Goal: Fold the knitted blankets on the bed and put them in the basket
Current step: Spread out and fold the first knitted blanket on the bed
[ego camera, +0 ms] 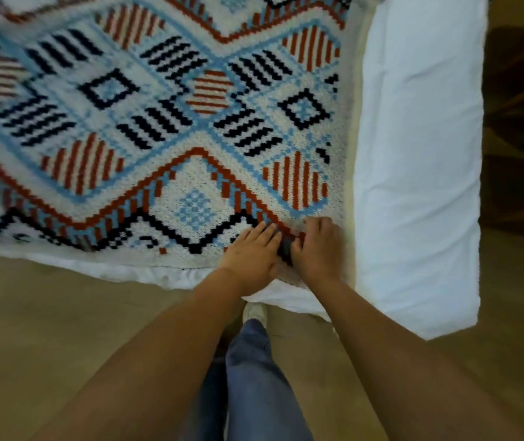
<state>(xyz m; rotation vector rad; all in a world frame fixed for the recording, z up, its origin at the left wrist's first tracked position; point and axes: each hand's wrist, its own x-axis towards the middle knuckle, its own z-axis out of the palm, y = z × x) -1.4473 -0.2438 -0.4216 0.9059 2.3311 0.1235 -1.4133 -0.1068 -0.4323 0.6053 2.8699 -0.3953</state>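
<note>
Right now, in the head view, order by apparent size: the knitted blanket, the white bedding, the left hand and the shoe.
1. knitted blanket
2. white bedding
3. left hand
4. shoe, only partly visible

Head view, down (close over bed point(413, 154))

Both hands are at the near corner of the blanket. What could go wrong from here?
First, the left hand and right hand sit close together at one corner of the knitted blanket, which lies spread wide; pulled from there alone, it may fold crooked. Second, the white bedding lies directly under that corner, so the right hand, which seems to grip, might catch it too.
</note>
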